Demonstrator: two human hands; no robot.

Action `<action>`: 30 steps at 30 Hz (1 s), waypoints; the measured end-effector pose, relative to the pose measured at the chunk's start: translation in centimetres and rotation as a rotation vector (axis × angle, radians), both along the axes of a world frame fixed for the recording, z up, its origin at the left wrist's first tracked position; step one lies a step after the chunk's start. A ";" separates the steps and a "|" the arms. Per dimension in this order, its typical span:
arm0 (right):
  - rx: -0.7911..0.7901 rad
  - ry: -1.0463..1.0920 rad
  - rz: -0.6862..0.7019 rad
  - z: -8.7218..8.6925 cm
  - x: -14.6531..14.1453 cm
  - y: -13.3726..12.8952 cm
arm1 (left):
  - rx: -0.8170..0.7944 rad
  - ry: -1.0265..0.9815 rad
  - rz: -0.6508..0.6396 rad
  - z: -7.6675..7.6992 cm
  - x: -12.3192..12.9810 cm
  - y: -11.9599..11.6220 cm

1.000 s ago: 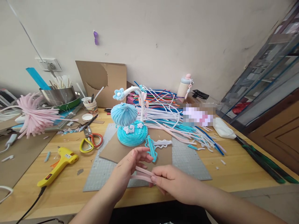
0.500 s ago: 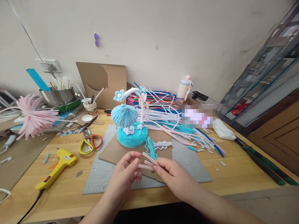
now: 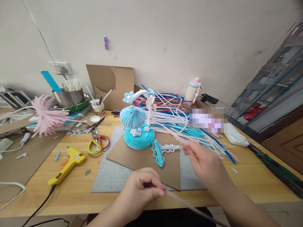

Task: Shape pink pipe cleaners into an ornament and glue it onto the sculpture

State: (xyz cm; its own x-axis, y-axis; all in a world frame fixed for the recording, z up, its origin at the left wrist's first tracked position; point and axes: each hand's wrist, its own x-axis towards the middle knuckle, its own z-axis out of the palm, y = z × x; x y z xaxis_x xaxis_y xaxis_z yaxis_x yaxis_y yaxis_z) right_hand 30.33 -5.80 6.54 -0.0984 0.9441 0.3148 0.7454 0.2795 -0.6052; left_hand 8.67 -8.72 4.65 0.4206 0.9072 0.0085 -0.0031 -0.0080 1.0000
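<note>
Here, your left hand [image 3: 142,186] pinches a pale pink stem [image 3: 186,204].
Its fingertips are closed on the stem, which slants down toward your right forearm. Your right hand [image 3: 203,159], fingers curled together, grips a blurred pink piece [image 3: 179,139] near the stem pile [image 3: 170,117]; a turquoise wavy-edged piece [image 3: 158,154] lies on the cardboard [image 3: 170,176].

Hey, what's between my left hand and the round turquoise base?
In the head view, only bare brown cardboard shows between your left hand and the round turquoise base.
</note>
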 end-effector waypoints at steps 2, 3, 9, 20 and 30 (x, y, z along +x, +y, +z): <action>-0.216 0.115 0.254 -0.2 -1.7 -1.1 | -0.028 -0.093 0.155 -0.3 0.7 0.3; -0.328 0.195 0.340 -0.5 -2.6 -1.6 | -0.054 -0.137 0.207 -0.4 1.0 0.5; -0.609 0.512 0.370 -2.3 -5.5 -2.3 | -0.147 -0.249 0.344 -0.7 1.2 1.0; -0.767 0.675 0.420 -2.7 -5.6 -2.1 | -0.135 -0.309 0.327 -1.6 0.8 0.9; -0.618 0.384 0.396 -2.3 -5.3 -2.4 | -0.058 -0.202 0.334 -1.3 0.6 0.6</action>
State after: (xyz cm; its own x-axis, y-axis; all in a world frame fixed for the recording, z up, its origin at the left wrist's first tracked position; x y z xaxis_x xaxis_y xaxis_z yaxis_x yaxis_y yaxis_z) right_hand 25.02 -8.20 4.27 -0.4516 0.8760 -0.1695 0.3713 0.0118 -0.9284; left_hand 9.25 -8.07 3.35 0.0972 0.9953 0.0054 -0.2063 0.0149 0.9784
